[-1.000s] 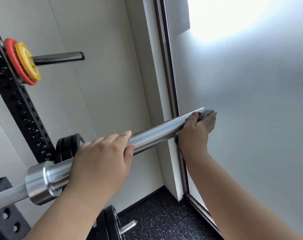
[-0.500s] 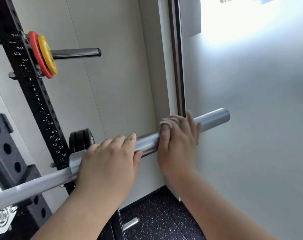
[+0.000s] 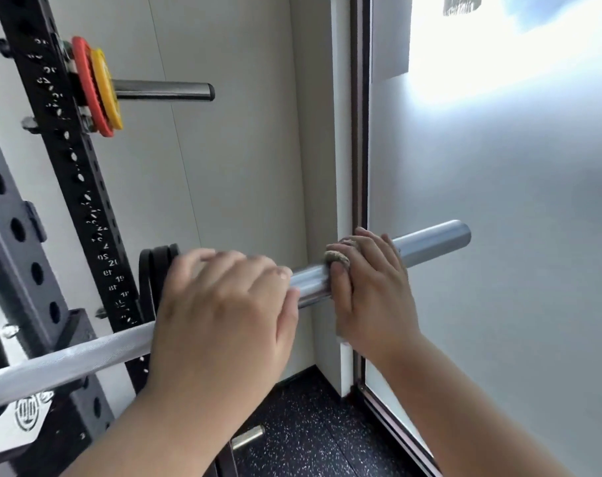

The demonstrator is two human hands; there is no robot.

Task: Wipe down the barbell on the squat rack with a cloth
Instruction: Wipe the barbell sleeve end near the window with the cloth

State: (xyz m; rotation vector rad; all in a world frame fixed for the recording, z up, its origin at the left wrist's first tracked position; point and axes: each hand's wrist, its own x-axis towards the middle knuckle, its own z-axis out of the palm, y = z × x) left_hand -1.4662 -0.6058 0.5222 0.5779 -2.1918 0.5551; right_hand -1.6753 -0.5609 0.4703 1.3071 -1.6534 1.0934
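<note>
The barbell [image 3: 430, 242] slants under both your hands, its bare end jutting past your right hand [image 3: 372, 294], whose fingers are clamped round the cloth [image 3: 337, 258] on it, while your left hand [image 3: 220, 315] curls its fingers over the barbell just beside them, the rack [image 3: 76, 187] beyond its knuckles.

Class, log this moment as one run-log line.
left hand: grips barbell | right hand: holds cloth against barbell | outer end: uncovered

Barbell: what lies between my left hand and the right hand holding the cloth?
Only a short bare stretch of the barbell sleeve separates the left hand from the right hand and its cloth, per the head view.
</note>
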